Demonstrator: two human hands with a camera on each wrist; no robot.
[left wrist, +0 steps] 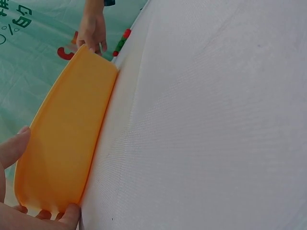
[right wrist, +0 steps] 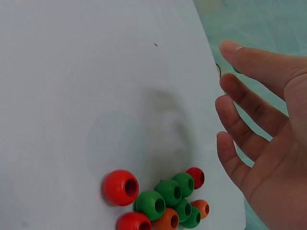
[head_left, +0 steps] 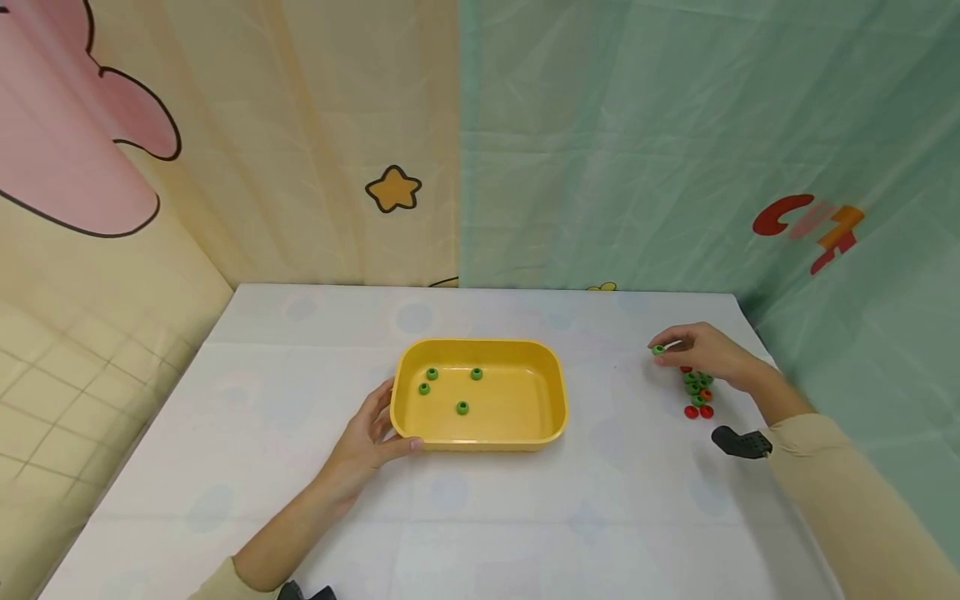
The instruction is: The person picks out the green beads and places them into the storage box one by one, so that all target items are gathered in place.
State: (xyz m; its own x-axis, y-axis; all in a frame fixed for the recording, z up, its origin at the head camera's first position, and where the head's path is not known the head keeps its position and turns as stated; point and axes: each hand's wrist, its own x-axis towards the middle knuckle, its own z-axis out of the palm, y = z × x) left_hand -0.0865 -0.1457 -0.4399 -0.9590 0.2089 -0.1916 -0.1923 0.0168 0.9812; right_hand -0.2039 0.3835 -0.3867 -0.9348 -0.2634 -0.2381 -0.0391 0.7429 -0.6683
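The right hand point(head_left: 711, 350) is pinching 1 green bead point(head_left: 657, 350) between thumb and fingertips, just to the far left of a cluster of red, green and orange beads point(head_left: 698, 400). The left hand point(head_left: 369, 435) is gripping the left end of a yellow tray point(head_left: 525, 404), which is holding 4 green beads point(head_left: 462, 407) and resting mid-table.
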